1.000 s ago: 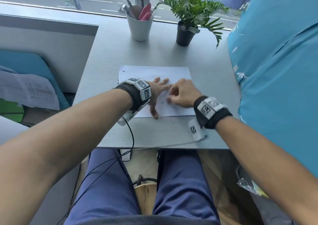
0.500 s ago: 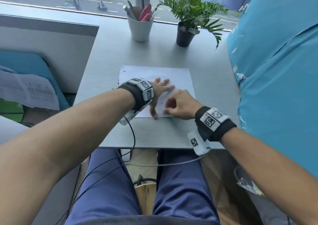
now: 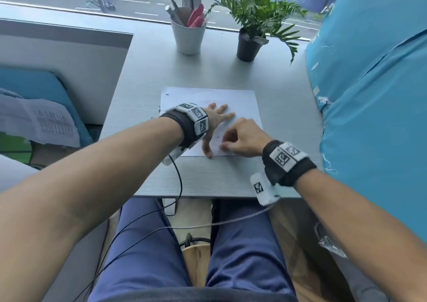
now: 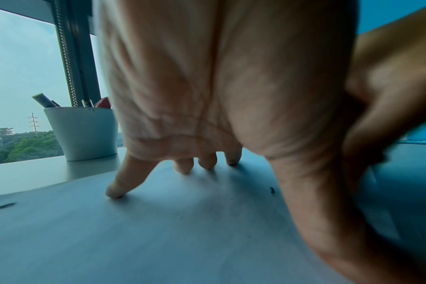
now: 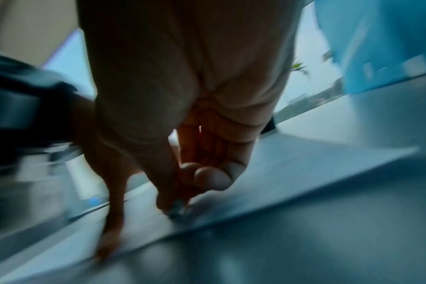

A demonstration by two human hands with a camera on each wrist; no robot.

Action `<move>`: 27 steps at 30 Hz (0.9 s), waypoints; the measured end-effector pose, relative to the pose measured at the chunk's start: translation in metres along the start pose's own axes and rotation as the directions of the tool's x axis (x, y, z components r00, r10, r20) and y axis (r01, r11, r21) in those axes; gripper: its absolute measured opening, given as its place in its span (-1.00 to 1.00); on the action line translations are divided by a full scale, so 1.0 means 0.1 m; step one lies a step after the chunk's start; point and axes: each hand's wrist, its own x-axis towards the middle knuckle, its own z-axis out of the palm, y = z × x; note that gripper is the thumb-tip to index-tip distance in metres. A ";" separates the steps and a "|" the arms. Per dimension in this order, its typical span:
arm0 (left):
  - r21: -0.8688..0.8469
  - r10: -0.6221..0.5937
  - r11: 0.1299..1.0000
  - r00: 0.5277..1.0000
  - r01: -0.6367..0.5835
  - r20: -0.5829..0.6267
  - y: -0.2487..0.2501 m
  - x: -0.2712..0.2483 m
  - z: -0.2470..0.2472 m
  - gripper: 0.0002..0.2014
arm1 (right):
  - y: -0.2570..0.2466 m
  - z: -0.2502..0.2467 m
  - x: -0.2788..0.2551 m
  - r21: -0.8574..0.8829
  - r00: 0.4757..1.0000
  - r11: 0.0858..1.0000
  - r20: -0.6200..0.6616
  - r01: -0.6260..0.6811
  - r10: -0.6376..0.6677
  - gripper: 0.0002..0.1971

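Note:
A white sheet of paper (image 3: 231, 98) lies flat on the grey table (image 3: 143, 75). My left hand (image 3: 217, 128) presses on the sheet's left half with straight, spread fingers (image 4: 124, 184). My right hand (image 3: 225, 145) is curled, its tips down on the paper near the sheet's front edge, just right of my left thumb. In the blurred right wrist view, thumb and fingertips (image 5: 207, 178) pinch a small grey object (image 5: 179, 209) against the paper (image 5: 292, 169); what it is I cannot tell. A few dark specks (image 3: 218, 137) lie on the sheet.
At the table's far side stand a white cup of pens (image 3: 189, 36) and a potted plant in a black pot (image 3: 248, 45). A blue padded surface (image 3: 369, 93) lines the right. A grey partition (image 3: 69, 47) borders the left. The table's near edge (image 3: 208, 193) is above my knees.
My right hand has slid toward me across the paper, from beside the left fingertips to the sheet's front edge by the left thumb. The left hand has stayed pressed in place.

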 end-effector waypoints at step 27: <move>-0.026 -0.010 1.000 1.000 0.010 0.004 0.01 -0.05 -0.01 0.45 | 0.23 -0.18 0.19 0.032 0.995 0.997 -0.069 -0.076 0.078 -0.85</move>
